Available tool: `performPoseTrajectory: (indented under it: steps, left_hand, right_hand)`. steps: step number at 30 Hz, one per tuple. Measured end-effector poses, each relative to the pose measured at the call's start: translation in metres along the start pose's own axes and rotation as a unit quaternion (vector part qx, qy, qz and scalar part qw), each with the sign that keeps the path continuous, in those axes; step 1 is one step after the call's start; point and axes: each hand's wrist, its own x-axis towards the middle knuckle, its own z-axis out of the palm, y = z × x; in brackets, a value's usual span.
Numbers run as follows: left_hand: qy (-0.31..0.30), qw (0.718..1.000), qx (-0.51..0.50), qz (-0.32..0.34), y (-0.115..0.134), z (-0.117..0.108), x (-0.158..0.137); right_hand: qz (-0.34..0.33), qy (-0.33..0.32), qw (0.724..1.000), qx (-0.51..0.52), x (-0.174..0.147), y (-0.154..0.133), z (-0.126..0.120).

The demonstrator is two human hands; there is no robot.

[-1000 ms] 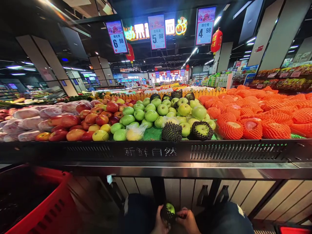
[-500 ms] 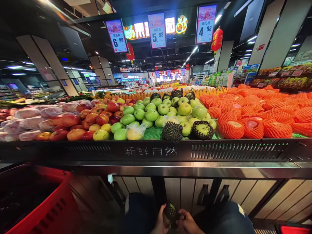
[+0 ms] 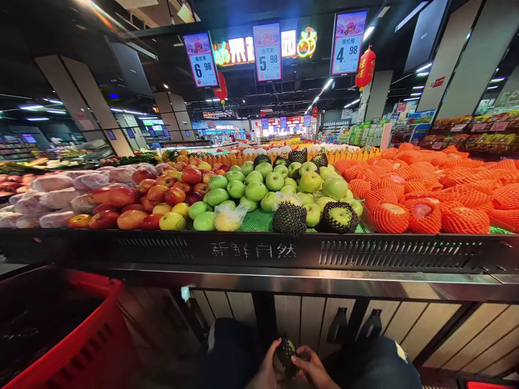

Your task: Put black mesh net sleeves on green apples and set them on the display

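Low in the head view, between my knees, a green apple in a black foam net (image 3: 286, 354) is held by both hands. My left hand (image 3: 266, 368) is closed around its left side, thumb up along the net. My right hand (image 3: 311, 367) pinches the net from the right with thumb and fingers. The net covers much of the apple, and its underside is dark and partly hidden. On the shelf above lie several bare green apples (image 3: 256, 190), with a netted apple (image 3: 340, 216) and a net-covered fruit (image 3: 290, 218) at the front edge.
Red apples (image 3: 121, 196) and wrapped fruit (image 3: 52, 201) fill the shelf's left; orange-netted fruit (image 3: 425, 189) fills its right. The black shelf front (image 3: 255, 249) and metal ledge (image 3: 284, 278) stand above my hands. A red basket (image 3: 87, 346) is at lower left.
The netted apple is tilted and raised slightly between my hands, showing more of its side. My right fingers have shifted left onto the net. The whole view has moved a little.
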Motion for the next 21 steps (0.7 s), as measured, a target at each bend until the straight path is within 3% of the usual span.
performPoseTrajectory:
  steps: [3, 10, 15, 21]
  left_hand:
    - [-0.061, 0.998, 0.025, 0.0, 0.0, -0.003, 0.001]
    - [-0.107, 0.993, 0.046, -0.001, -0.001, -0.009, 0.007]
    - [-0.051, 0.995, 0.003, 0.084, -0.005, -0.01, 0.01]
    - [-0.001, 0.995, 0.0, 0.097, -0.002, -0.007, 0.001]
  right_hand:
    - [-0.002, 0.011, 1.0, 0.011, 0.001, 0.001, -0.002]
    - [-0.003, -0.022, 0.999, 0.024, 0.004, -0.001, -0.003]
    - [0.005, -0.035, 0.999, 0.017, 0.001, -0.002, -0.003]
    - [0.02, -0.028, 0.998, -0.054, -0.006, -0.01, -0.002]
